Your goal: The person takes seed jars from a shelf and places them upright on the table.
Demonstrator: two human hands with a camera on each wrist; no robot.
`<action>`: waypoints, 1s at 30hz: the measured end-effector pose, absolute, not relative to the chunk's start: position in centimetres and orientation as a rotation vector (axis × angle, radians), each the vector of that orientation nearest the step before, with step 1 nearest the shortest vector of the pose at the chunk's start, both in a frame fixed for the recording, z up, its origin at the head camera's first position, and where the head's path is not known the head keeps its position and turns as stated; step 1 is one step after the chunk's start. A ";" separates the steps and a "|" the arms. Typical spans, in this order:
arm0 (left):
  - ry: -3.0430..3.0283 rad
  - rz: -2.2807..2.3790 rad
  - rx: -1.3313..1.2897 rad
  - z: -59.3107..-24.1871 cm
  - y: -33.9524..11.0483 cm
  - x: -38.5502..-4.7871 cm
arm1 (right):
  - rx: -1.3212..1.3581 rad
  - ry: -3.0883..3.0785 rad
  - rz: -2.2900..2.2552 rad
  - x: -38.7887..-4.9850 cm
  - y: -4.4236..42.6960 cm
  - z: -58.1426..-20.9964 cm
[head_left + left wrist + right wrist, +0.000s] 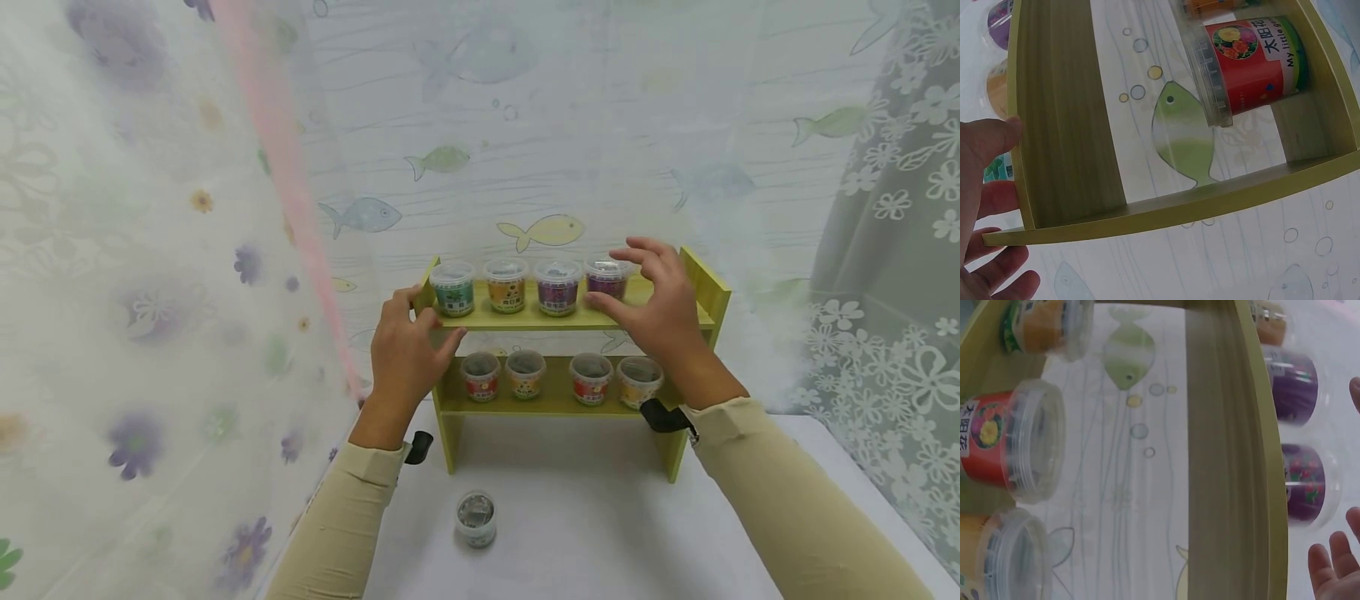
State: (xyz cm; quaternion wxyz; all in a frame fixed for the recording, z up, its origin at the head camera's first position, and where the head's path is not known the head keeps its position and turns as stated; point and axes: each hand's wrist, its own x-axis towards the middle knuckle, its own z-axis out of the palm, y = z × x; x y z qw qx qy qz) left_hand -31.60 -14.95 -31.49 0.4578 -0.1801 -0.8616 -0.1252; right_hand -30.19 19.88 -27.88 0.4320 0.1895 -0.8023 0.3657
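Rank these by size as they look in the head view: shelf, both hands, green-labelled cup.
1. Shelf
2. Right hand and left hand, too alike to rank
3. Green-labelled cup

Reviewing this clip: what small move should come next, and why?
I'd probably bring the left hand down to the lone cup on the table. It's the only cup in view off the shelf, whose two levels hold four cups each. That hand is nearer and appears to hold no cup, while the right hand is spread beside the rightmost purple cup.
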 end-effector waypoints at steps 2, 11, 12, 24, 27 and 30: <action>-2.122 -0.310 -0.444 -31.5 -14.9 -31.6 | 0.445 -2.049 0.966 -30.4 20.1 -27.6; -2.123 -0.306 -0.446 -31.4 -14.9 -31.5 | 0.360 -2.234 1.328 -31.3 21.2 -26.6; -2.123 -0.305 -0.447 -31.4 -14.9 -31.5 | 0.352 -2.255 1.362 -31.3 21.3 -26.5; -2.088 -0.304 -0.444 -31.5 -15.0 -31.5 | 0.289 -2.501 1.507 -31.8 22.4 -25.5; -2.088 -0.299 -0.453 -31.5 -14.9 -31.5 | 0.273 -2.537 1.484 -31.8 22.6 -25.4; -2.096 -0.286 -0.448 -31.4 -15.0 -31.3 | 0.259 -2.570 1.462 -31.8 22.5 -25.5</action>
